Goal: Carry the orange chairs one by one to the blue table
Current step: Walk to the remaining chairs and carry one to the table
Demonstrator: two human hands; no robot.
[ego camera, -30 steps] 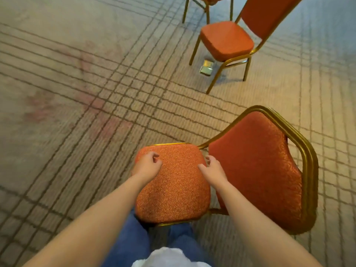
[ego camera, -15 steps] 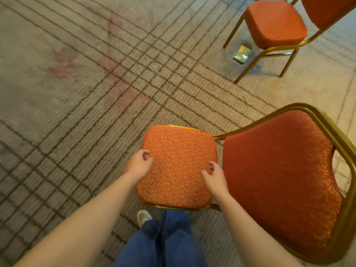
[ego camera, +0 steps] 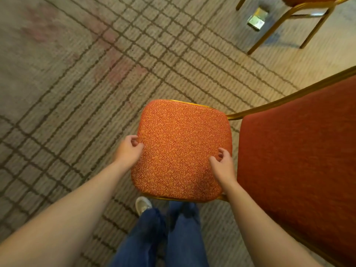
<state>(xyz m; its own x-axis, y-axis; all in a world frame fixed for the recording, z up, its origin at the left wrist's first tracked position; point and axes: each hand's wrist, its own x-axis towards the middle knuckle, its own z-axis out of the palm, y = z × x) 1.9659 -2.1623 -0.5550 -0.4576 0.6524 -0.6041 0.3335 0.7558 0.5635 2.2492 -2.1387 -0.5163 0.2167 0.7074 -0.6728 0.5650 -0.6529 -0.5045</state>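
I hold an orange chair (ego camera: 181,149) with a gold metal frame in front of my legs. Its patterned seat faces up and its darker backrest (ego camera: 300,160) fills the right side of the view. My left hand (ego camera: 128,151) grips the seat's left edge, fingers curled under it. My right hand (ego camera: 223,164) grips the seat's right edge beside the backrest. A second orange chair (ego camera: 292,18) stands on the carpet at the top right, mostly cut off by the frame. The blue table is not in view.
Beige carpet (ego camera: 77,93) with a dark grid pattern and faded red patches covers the floor. A small shiny box (ego camera: 257,19) lies under the second chair. My jeans and one white shoe (ego camera: 142,205) show below the seat.
The view has swung left and down: the second chair slid toward the top right corner and the held chair appears larger and nearer. Both hands keep their grip on the seat.
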